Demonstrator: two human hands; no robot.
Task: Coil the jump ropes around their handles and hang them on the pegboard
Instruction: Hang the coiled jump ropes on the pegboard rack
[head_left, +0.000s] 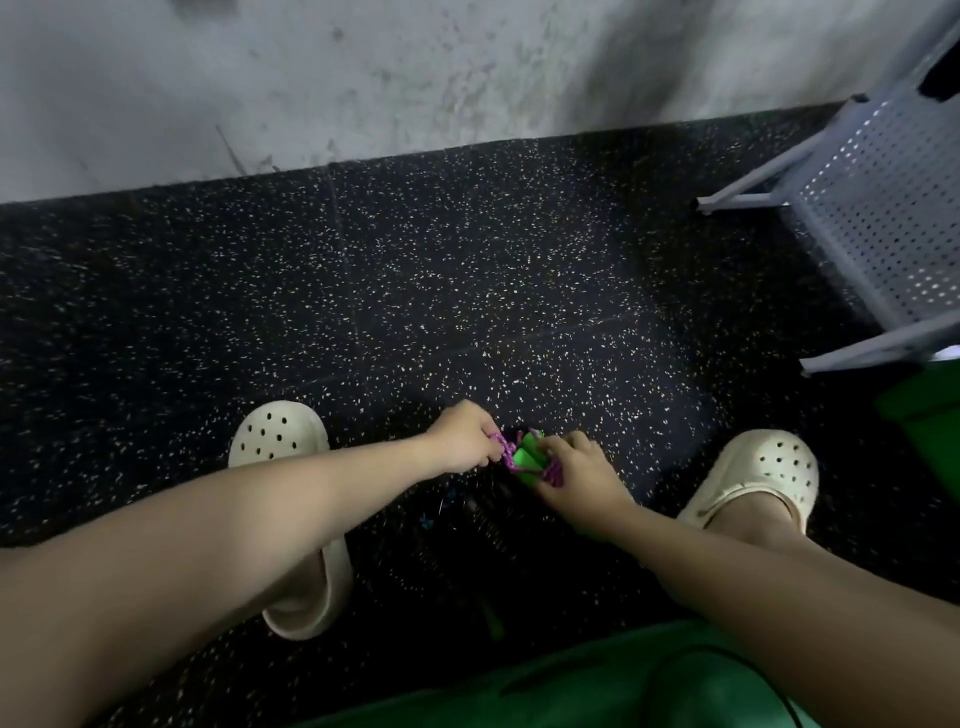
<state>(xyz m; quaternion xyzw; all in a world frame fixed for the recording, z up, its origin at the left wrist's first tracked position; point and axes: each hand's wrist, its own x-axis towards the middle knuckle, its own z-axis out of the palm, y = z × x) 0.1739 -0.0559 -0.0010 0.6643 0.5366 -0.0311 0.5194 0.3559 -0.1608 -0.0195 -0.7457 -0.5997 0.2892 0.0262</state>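
The green handles (525, 457) sit between both hands, low over the speckled floor (415, 291). The left hand (464, 438) pinches the purple rope (503, 448) — the right hand (576, 475) grips the handles, rope crossing them.

speckled black floor (467, 270) | grey scuffed wall (363, 67) | two cream clogs (763, 478) | green object (930, 421)

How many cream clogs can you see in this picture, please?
2: the left clog on the floor beyond the left forearm, partly hidden by it, and the right clog beside the right hand.
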